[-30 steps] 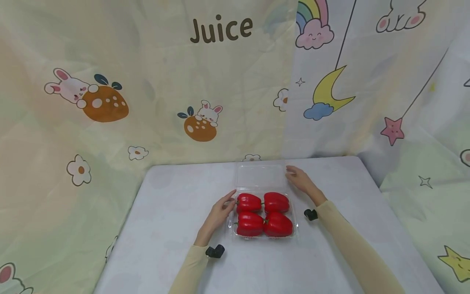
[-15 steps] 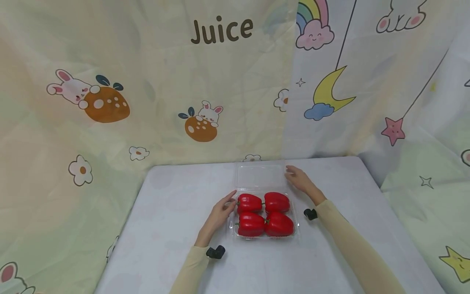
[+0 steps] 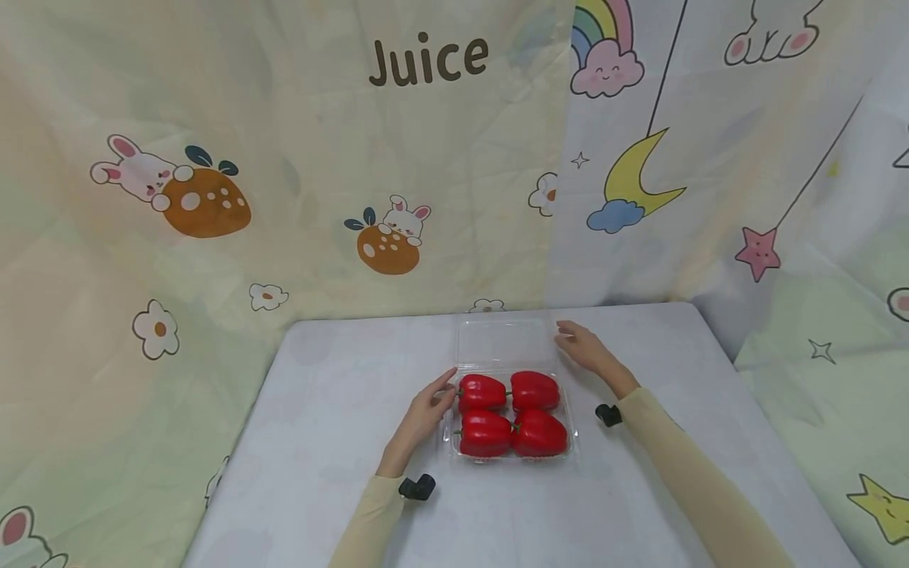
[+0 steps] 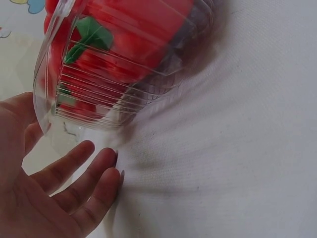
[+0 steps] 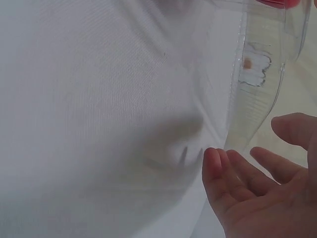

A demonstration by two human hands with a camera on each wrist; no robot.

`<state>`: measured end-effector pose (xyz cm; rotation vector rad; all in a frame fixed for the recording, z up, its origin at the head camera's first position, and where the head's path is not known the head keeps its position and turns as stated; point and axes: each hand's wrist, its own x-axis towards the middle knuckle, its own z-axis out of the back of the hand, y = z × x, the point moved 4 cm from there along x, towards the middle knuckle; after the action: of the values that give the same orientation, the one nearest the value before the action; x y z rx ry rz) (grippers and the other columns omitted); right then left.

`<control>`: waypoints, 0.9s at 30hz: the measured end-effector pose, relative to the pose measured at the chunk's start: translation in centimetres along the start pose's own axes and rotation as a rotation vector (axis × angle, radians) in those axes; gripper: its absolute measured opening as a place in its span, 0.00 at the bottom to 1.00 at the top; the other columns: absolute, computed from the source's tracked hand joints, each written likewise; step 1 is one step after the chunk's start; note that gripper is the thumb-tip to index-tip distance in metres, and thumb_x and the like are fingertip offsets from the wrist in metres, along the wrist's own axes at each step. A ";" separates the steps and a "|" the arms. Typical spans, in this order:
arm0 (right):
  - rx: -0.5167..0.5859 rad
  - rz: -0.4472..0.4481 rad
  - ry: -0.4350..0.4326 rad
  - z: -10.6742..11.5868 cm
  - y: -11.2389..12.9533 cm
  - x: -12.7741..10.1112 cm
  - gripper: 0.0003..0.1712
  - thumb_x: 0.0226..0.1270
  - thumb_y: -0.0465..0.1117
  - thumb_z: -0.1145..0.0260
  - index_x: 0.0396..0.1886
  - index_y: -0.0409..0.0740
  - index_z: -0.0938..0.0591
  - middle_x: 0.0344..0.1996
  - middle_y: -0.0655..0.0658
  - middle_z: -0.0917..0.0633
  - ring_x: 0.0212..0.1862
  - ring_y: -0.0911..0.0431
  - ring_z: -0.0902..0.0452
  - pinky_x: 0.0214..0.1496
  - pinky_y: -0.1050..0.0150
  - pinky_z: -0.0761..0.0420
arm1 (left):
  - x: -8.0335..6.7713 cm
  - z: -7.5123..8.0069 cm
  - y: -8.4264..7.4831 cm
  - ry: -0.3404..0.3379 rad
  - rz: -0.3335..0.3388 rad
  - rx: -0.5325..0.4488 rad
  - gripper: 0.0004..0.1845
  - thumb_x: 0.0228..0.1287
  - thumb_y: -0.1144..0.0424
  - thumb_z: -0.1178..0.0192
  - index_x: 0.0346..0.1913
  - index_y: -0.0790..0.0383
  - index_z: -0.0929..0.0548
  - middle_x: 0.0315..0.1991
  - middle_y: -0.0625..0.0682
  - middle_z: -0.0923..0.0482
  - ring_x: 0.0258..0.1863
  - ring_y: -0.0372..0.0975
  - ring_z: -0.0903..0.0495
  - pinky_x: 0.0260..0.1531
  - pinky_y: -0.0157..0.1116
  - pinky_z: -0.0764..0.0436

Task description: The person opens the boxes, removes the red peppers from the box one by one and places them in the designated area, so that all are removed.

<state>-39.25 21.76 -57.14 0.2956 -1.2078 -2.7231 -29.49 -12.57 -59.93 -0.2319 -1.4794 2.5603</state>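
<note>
We see four red peppers (image 3: 484, 434) in a clear box (image 3: 511, 459), set two by two, their green stems pointing left in the head view. The box stands near the middle of the white surface (image 3: 341, 394), and its lid (image 3: 506, 343) is folded open on the far side. In the left wrist view we look at the box's ribbed wall from outside, with red and green showing through it.

The left hand (image 3: 424, 409) is at the box's left side, near its far corner. Its grip is released, the fingers spread and lightly bent; we cannot be sure whether a finger touches the rim, because the clear plastic overlaps it. The right hand (image 3: 582, 347) is just beside the lid's right edge. Its grip is released too, the fingers loosely bent around nothing.

Further out, we see pale yellow sleeves (image 3: 372, 517) on both arms and a small black device (image 3: 417, 487) at each wrist. Behind the surface hangs a printed cloth (image 3: 284, 197), with the word "Juice" (image 3: 429, 59), rabbits, flowers and a yellow moon (image 3: 639, 177).
</note>
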 end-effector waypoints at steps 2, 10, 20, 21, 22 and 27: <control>-0.005 -0.011 0.010 0.1 -0.1 -0.2 0.32 0.80 0.45 0.50 0.76 0.33 0.40 0.72 0.27 0.34 0.70 0.32 0.33 0.68 0.38 0.27 | 0.0 0.0 0.0 0.002 0.003 0.000 0.28 0.76 0.50 0.46 0.76 0.40 0.35 0.62 0.58 0.23 0.53 0.49 0.16 0.48 0.45 0.14; -0.061 -0.040 0.052 0.3 0.2 -1.2 0.33 0.81 0.48 0.50 0.77 0.37 0.41 0.74 0.29 0.36 0.71 0.33 0.35 0.67 0.37 0.27 | 0.0 0.2 -0.3 -0.010 0.000 0.013 0.28 0.76 0.49 0.46 0.75 0.39 0.34 0.62 0.58 0.22 0.55 0.50 0.16 0.49 0.46 0.14; -0.133 -0.038 0.079 0.2 1.5 -2.2 0.33 0.78 0.48 0.46 0.78 0.44 0.39 0.75 0.32 0.37 0.72 0.34 0.37 0.68 0.36 0.28 | 0.0 0.1 -0.1 -0.005 0.008 0.018 0.28 0.76 0.50 0.46 0.76 0.38 0.35 0.63 0.58 0.23 0.56 0.51 0.16 0.52 0.48 0.15; -0.138 -0.031 0.078 0.2 1.6 -2.3 0.33 0.78 0.48 0.46 0.77 0.44 0.39 0.75 0.32 0.37 0.72 0.34 0.37 0.68 0.36 0.28 | 0.0 0.0 -0.1 -0.005 0.008 0.018 0.28 0.76 0.50 0.46 0.76 0.38 0.35 0.63 0.58 0.23 0.56 0.51 0.16 0.52 0.48 0.15; -0.144 -0.022 0.075 0.1 1.7 -2.3 0.33 0.78 0.48 0.45 0.77 0.44 0.38 0.75 0.32 0.36 0.72 0.34 0.37 0.68 0.36 0.28 | 0.0 0.0 -0.1 -0.005 0.007 0.018 0.28 0.76 0.50 0.46 0.76 0.38 0.35 0.63 0.58 0.23 0.56 0.51 0.16 0.52 0.48 0.15; -0.185 0.021 0.061 0.0 2.3 -2.6 0.33 0.76 0.48 0.42 0.76 0.43 0.36 0.73 0.31 0.35 0.73 0.34 0.38 0.69 0.35 0.31 | 0.1 0.1 -0.1 -0.003 0.006 0.014 0.28 0.76 0.50 0.46 0.76 0.38 0.35 0.62 0.58 0.23 0.56 0.51 0.16 0.51 0.47 0.14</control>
<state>-36.56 20.76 -55.08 0.3383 -0.9303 -2.7599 -29.55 -12.57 -59.84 -0.2314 -1.4635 2.5759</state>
